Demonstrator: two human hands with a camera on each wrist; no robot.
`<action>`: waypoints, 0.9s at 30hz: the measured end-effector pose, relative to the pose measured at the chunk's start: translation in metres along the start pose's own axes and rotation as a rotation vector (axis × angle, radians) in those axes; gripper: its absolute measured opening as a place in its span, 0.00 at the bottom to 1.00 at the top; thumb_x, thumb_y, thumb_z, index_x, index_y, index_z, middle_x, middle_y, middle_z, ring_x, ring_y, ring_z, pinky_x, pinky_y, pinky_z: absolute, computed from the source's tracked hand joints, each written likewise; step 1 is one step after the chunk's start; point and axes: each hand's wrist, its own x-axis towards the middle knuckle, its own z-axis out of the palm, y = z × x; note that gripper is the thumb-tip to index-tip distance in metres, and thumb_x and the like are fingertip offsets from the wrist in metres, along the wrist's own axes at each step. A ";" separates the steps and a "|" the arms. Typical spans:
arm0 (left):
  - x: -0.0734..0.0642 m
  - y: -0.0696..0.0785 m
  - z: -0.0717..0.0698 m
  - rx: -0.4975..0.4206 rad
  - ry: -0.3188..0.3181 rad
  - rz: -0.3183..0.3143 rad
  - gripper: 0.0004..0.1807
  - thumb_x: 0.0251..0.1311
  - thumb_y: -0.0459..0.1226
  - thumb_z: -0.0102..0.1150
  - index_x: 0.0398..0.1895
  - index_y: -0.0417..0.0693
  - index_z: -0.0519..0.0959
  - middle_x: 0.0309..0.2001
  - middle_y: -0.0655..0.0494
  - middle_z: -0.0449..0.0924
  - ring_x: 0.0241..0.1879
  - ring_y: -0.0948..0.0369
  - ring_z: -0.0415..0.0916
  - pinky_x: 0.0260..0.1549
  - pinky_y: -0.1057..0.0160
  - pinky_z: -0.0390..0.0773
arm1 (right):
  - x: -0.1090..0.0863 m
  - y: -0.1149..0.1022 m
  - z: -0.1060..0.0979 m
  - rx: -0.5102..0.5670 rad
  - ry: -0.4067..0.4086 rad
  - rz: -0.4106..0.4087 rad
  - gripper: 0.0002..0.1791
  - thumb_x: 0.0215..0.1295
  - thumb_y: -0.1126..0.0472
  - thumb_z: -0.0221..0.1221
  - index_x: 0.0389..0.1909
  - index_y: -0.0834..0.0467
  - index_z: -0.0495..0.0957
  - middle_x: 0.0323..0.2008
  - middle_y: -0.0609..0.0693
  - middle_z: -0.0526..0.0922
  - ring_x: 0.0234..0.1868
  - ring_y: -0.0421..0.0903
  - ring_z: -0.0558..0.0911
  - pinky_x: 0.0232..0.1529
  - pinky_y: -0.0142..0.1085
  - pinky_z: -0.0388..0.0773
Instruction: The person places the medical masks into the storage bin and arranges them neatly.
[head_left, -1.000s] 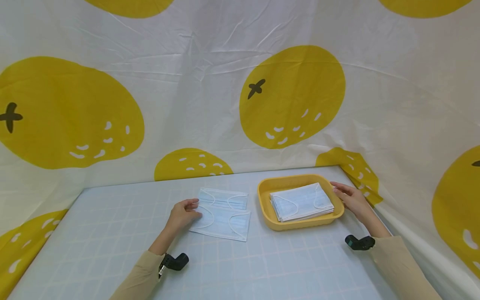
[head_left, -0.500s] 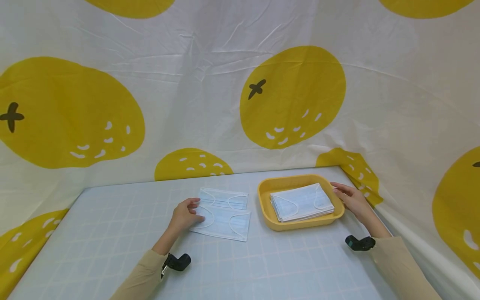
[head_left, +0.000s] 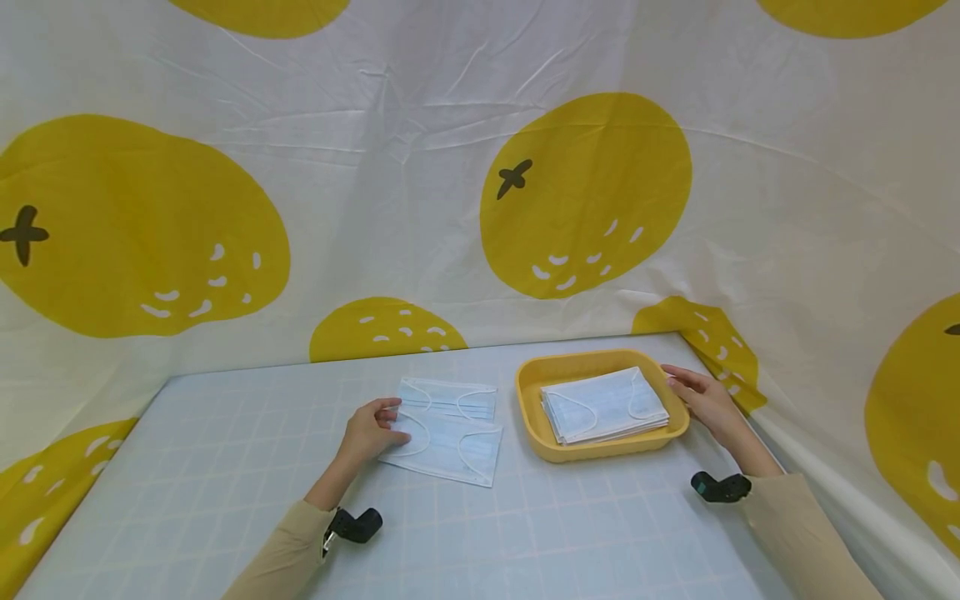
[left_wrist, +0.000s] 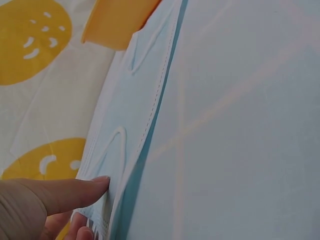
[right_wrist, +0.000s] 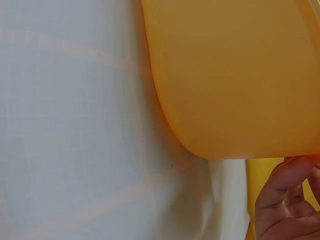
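In the head view my left hand (head_left: 369, 432) pinches the left end of a light blue face mask (head_left: 450, 450), which has white ear loops. Its thumb lies on top and other fingers are under the edge, as the left wrist view shows. That mask (left_wrist: 142, 95) stands slightly off the cloth along its near edge. A second mask (head_left: 450, 398) lies just behind it, partly overlapped. My right hand (head_left: 708, 406) holds the right rim of a yellow plastic tray (head_left: 528, 417); in the right wrist view its curled fingers meet the tray's edge (right_wrist: 235, 100).
Inside the tray lies a neat stack of several face masks (head_left: 603, 404). A pale blue checked cloth (head_left: 570, 533) covers the table. Behind it and at the sides hangs a white curtain (head_left: 420, 217) with big yellow fruit prints.
My left hand has shifted slightly to the right and its thumb has come further over the mask. The front mask's near edge has moved very slightly. My right hand and the tray stay still.
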 end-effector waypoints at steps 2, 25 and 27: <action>0.000 -0.001 0.000 -0.001 0.004 -0.002 0.31 0.45 0.31 0.73 0.57 0.40 0.75 0.45 0.42 0.80 0.40 0.54 0.71 0.38 0.61 0.75 | 0.000 0.000 0.000 0.004 0.000 0.000 0.34 0.74 0.43 0.44 0.72 0.59 0.57 0.70 0.67 0.60 0.60 0.54 0.70 0.42 0.19 0.76; -0.007 -0.001 -0.002 0.047 0.040 -0.002 0.17 0.51 0.33 0.69 0.43 0.32 0.81 0.35 0.43 0.83 0.33 0.56 0.78 0.38 0.58 0.82 | 0.000 0.000 0.002 0.002 0.009 -0.009 0.34 0.74 0.44 0.44 0.72 0.60 0.57 0.69 0.67 0.61 0.52 0.43 0.73 0.42 0.19 0.76; -0.008 -0.001 -0.002 0.058 0.043 -0.003 0.16 0.51 0.33 0.69 0.41 0.32 0.81 0.35 0.43 0.83 0.34 0.55 0.79 0.39 0.56 0.82 | 0.000 0.001 0.002 -0.001 0.011 -0.003 0.34 0.74 0.44 0.44 0.72 0.60 0.57 0.69 0.68 0.61 0.54 0.47 0.73 0.42 0.19 0.77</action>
